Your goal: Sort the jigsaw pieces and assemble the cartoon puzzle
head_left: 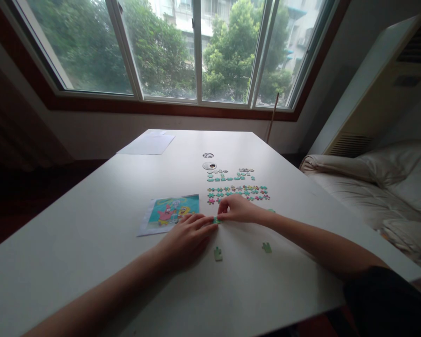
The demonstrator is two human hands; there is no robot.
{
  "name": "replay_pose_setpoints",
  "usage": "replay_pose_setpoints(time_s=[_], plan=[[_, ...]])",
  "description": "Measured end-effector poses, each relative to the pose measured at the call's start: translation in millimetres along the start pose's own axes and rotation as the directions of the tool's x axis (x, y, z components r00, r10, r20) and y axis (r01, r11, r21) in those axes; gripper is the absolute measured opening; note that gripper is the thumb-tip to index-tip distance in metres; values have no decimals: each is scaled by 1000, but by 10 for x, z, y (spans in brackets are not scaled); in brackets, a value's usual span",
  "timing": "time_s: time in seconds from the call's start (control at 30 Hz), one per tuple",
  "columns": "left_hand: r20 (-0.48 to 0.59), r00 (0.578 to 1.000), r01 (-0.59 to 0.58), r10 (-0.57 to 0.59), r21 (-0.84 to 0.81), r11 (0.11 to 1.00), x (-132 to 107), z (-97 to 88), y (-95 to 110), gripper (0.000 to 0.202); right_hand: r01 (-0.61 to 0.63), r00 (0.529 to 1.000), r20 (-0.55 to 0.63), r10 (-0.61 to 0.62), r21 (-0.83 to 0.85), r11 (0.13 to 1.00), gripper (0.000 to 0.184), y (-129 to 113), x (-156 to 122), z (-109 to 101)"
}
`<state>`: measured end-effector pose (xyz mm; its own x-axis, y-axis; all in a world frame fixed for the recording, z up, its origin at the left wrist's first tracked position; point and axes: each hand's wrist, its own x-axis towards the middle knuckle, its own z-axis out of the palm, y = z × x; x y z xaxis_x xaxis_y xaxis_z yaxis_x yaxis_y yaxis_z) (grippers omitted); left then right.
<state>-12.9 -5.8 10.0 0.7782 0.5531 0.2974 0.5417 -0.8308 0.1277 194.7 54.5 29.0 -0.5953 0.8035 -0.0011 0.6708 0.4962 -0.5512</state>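
Observation:
A small green jigsaw puzzle piece (216, 220) lies on the white table (101, 220), between my two hands. My right hand (236, 209) pinches at it with thumb and forefinger. Stretched out over the tabletop, my left hand (192, 231) has its fingertips against the same piece. Under its fingers, the lower right of a cartoon picture sheet (166, 210) is partly covered. Nearer to me lie two loose green pieces, one puzzle piece (218, 254) below the hands and another piece (266, 247) to the right. A further green piece (272, 210) shows just behind my right forearm.
Rows of coloured puzzle pieces (236, 192) lie beyond my right hand, with more teal pieces (228, 177) behind. Two round discs (209, 166) sit farther back. White paper (147, 144) rests at the far left corner. A pale sofa (379, 187) stands right of the table.

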Motion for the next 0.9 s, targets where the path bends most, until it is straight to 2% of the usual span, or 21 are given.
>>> replay_pose_setpoints(time_s=[0.13,0.3,0.4,0.5,0.63,0.9], plan=[[-21,1000,-7,7,-2,1000,-5,0,-1,37,62,995,-79,-65,-43,997,13,24,-88,-91],[-35,999,-4,4,-12,1000,-12,18,-9,38,-28,985,-169,17,-60,998,15,281,-432,-299],[-32,999,-3,2,-14,1000,-10,18,-5,37,-34,980,-200,11,-113,993,18,445,-613,-324],[-29,1000,3,-3,-11,1000,-6,9,7,37,4,985,-170,-29,-147,989,22,511,-679,-303],[-28,1000,5,-5,-4,1000,2,12,17,35,68,992,-97,-83,-153,986,17,498,-684,-332],[-20,1000,-3,3,-6,1000,7,-4,16,36,86,994,-50,-94,-130,988,17,556,-714,-417]])
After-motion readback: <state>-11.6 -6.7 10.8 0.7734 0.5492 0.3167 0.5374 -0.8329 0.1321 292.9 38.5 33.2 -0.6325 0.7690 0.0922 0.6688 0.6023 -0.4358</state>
